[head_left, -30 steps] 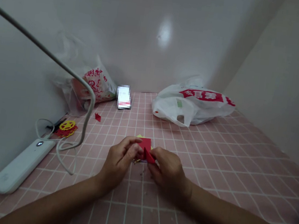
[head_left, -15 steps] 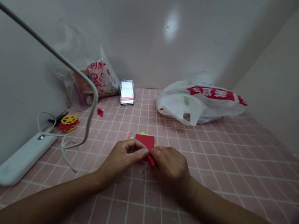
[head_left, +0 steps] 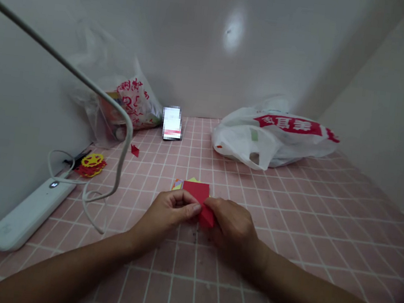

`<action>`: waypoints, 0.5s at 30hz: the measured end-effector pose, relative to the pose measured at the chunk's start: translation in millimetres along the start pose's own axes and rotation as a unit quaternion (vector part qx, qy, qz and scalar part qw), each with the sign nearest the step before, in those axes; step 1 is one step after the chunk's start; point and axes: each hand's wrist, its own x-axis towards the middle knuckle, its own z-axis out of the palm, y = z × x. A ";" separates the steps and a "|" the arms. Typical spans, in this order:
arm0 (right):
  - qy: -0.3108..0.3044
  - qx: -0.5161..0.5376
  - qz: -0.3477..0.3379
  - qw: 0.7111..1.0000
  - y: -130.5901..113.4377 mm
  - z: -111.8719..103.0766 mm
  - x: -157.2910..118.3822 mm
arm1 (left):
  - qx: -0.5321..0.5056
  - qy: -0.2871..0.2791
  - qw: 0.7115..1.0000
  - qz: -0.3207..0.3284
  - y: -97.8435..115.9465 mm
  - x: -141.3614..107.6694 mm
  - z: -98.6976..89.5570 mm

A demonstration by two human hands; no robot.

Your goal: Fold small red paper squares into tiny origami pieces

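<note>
Red paper [head_left: 208, 216] with a folded edge is between my two hands at the middle of the table. My left hand [head_left: 173, 208] pinches it from the left, thumb tip pressed near the fold. From the right, my right hand [head_left: 233, 222] has its fingers closed on the paper, with some of them hidden underneath. Just beyond the fingers shows a flat red paper square [head_left: 196, 189]; I cannot tell if it is one sheet with the folded part. Yellow paper [head_left: 193, 179] and a patterned multicoloured piece [head_left: 177, 184] peek out from behind it.
A white power bank [head_left: 28, 216] with a white cable [head_left: 124, 161] lies at left, near yellow and red cut-out shapes [head_left: 92, 163]. A small folded red paper piece [head_left: 135, 150], a phone [head_left: 172, 123] and two plastic bags, left [head_left: 135, 99] and right [head_left: 240, 139], are farther back.
The folded part of the red paper has opened out a little toward the lower right, and more of it shows. My right hand has shifted slightly right; my left hand is nearly still.
</note>
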 end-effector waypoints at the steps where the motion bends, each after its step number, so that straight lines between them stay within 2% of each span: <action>1: 0.002 0.013 0.011 1.000 0.5 0.5 -0.9 | -0.003 0.000 1.000 -0.002 0.4 -0.1 -0.1; 6: -0.017 0.104 0.092 0.990 2.4 1.8 -4.2 | -0.002 0.009 1.000 -0.003 3.4 -0.3 -0.3; 10: -0.036 0.168 0.123 0.978 3.4 1.9 -3.3 | -0.008 0.012 1.000 -0.006 3.7 1.3 -0.6; 15: -0.072 0.301 0.230 0.922 5.9 2.2 2.8 | -0.006 0.018 1.000 0.014 1.9 5.2 -4.7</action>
